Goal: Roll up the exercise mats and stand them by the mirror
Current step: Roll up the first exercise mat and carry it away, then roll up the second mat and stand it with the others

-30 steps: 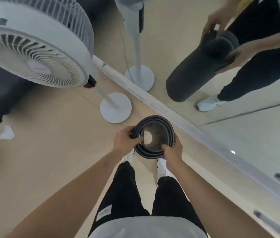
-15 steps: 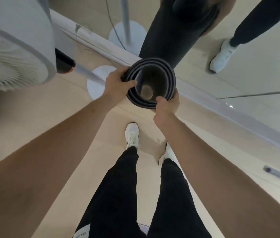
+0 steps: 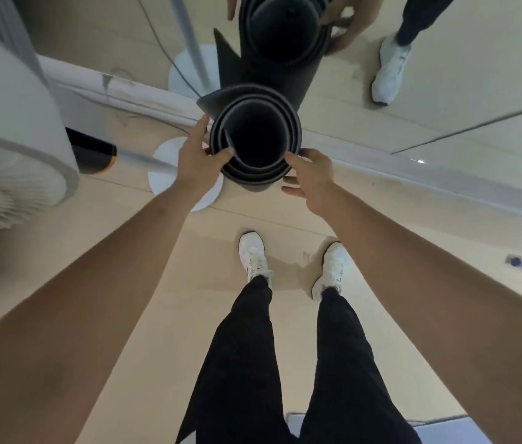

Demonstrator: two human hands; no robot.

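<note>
Standing upright just beside the mirror [image 3: 445, 91], the rolled mat [image 3: 253, 180] was pinched at its top rim by the left hand [image 3: 194, 161], thumb inside; the right hand [image 3: 314, 177] lay relaxed, thumb touching the rim. The mat seemed light, soft and springy, so best gripped around its loose outer flap

No text, label, number or sign can be read. The white shoes [image 3: 254, 254] bear small dark marks on their sides, but these are too small and blurred to make out as letters or a brand.
</note>
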